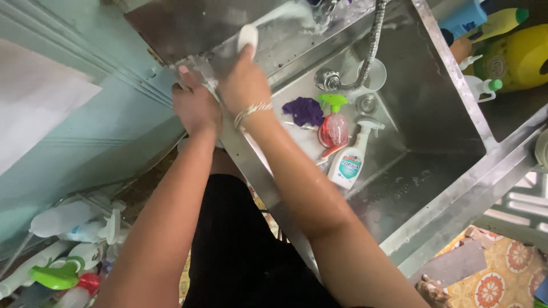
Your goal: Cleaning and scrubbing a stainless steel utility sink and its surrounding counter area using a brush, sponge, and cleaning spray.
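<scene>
A: Where do we see the hands?

B: Both arms reach away from us toward the far left corner of the steel sink [439, 122]. Our right hand [244, 85] is stretched out with the wrist nearly straight, a pale bracelet [251, 111] around it, and its fingers closed around a white object [248, 36] that looks like a brush or scrubber handle; we cannot tell exactly which. It presses that object against the wet, soapy steel ledge [274, 34] at the sink's far edge.

A: And the left?

B: Our left hand [195, 105] sits just beside the right one, on its left, palm down on the sink's rim. The fingers curl over the edge, gripping the rim itself; we see no separate thing in them. The forearm runs straight back toward us.

A: What lies around them?

B: Inside the basin, to the right of the right wrist, lie a purple cloth [304, 110], a red spray bottle with a green trigger [334, 125] and a white spray bottle [350, 159], all close together on the sink bottom. A flexible metal hose [374, 40] hangs down at the far side. Yellow and blue bottles [502, 40] stand far right, beyond the sink wall. On the floor at near left lie more white spray bottles [68, 228].
</scene>
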